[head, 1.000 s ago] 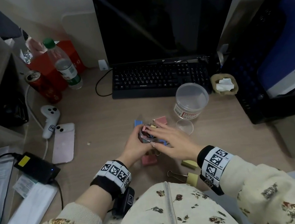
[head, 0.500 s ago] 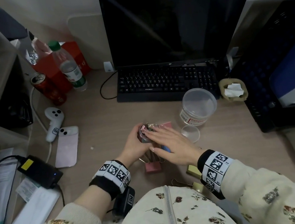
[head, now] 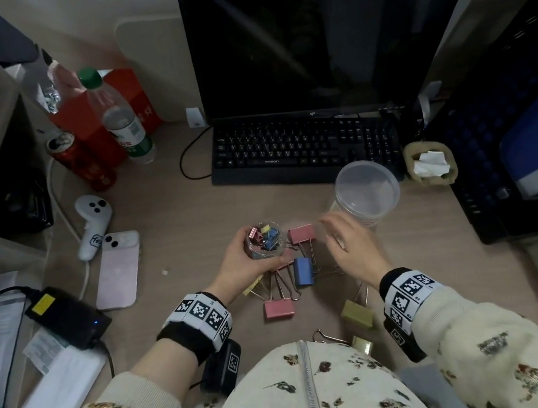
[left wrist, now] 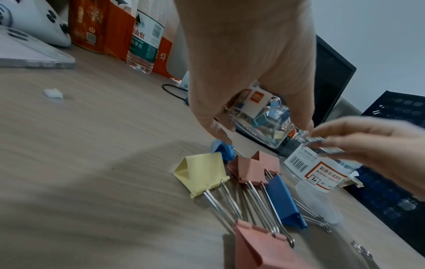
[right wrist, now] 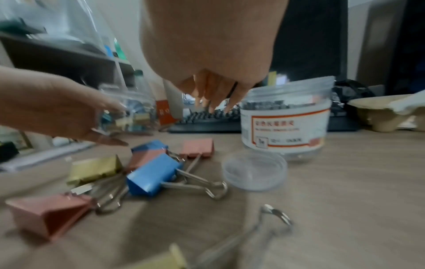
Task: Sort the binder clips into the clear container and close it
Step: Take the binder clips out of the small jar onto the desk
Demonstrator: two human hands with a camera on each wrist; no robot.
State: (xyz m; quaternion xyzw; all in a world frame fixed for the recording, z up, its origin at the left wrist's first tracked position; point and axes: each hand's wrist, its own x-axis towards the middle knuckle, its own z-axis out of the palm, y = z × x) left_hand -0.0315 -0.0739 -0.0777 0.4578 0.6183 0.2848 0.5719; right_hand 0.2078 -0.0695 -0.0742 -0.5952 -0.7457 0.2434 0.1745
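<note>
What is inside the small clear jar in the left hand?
The small clear jar holds little pink, yellow and blue binder clips. The left hand covers its lower side, so the count stays unclear.

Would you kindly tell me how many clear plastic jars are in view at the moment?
2. The left hand grips a small jar holding little clips. A larger labelled jar stands on the desk just in front of the keyboard. None seems hidden.

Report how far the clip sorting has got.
Done: small clips already fill the small clear jar, which the left hand grips, open-topped. In hand: the right hand hovers empty beside the large clear container, which looks empty. Left: the large binder clips lie loose on the desk, and the small lid is off, so nothing is closed.
</note>
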